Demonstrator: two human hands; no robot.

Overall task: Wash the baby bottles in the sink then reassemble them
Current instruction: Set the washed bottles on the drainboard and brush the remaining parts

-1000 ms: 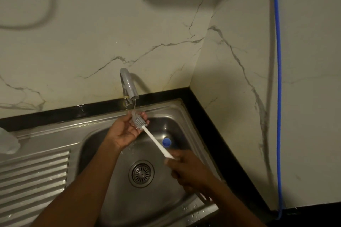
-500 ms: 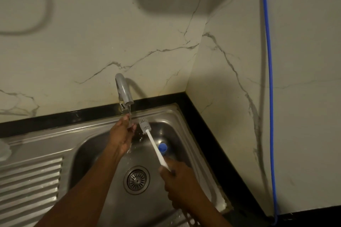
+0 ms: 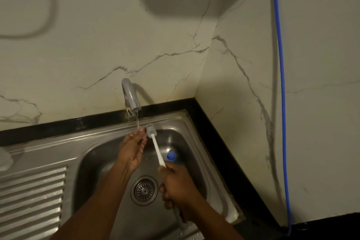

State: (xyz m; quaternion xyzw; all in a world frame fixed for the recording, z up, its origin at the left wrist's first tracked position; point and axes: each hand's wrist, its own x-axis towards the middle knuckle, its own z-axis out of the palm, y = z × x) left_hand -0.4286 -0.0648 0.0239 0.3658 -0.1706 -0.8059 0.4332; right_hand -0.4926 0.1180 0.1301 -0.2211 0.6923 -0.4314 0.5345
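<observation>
Stainless steel sink (image 3: pixel 196 142) fills the lower half of the frame, its ridged steel draining board (image 3: pixel 33 197) at lower left and a round slotted drain (image 3: pixel 144 190) in the basin floor. A grey curved metal faucet (image 3: pixel 131 95) at centre runs a thin stream of water (image 3: pixel 137 121). The left hand (image 3: pixel 133 150) reaches up under it, fingers nearly straight and together, tips in the stream. Just right of those tips is the grey bristled head of a white-handled bottle brush (image 3: pixel 155 146), tilted up and left. The right hand (image 3: pixel 176 187) grips its handle with fingers curled round, partly covering the drain.

A blue round cap-like piece (image 3: pixel 171 155) lies in the basin just right of the handle; whether it belongs to a bottle I cannot tell. A black counter edge (image 3: pixel 214 132) borders the sink. White veined marble wall (image 3: pixel 97 45) rises behind, with a blue cable (image 3: pixel 281 84) hanging at right. A blurred white object (image 3: pixel 4 159) shows at the left edge.
</observation>
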